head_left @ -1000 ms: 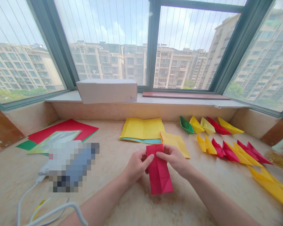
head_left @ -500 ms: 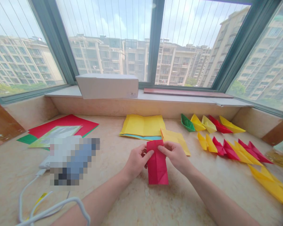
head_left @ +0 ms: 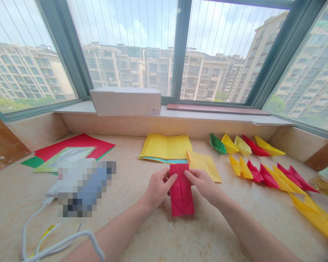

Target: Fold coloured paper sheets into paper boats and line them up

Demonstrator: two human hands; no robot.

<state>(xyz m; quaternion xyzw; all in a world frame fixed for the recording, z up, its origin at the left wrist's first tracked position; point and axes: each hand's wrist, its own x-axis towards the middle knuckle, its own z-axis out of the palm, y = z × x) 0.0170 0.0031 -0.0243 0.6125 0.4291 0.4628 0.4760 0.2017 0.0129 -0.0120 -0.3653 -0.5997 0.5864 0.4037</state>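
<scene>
Both my hands are at the middle of the marble ledge (head_left: 164, 233), gripping the top of a red folded paper strip (head_left: 182, 194). My left hand (head_left: 158, 188) pinches its left edge, and my right hand (head_left: 203, 185) holds its right edge. The strip stands upright in the view, with crease lines along its length, and its lower end rests near the ledge. Touching my right fingers' far side lies a loose yellow folded sheet (head_left: 203, 166). Just beyond it is a stack of yellow paper (head_left: 165, 147) over a turquoise sheet (head_left: 164, 160).
Rows of folded paper boats (head_left: 248, 156) in green, yellow and red stand to the right. Left are red sheets (head_left: 73, 143) and a pixelated object (head_left: 84, 187) with a white cable (head_left: 43, 236). A white box (head_left: 125, 102) sits on the window sill.
The red strip has turned from a slight tilt to nearly upright, and its lower end has come closer to my hands. My view has tilted slightly.
</scene>
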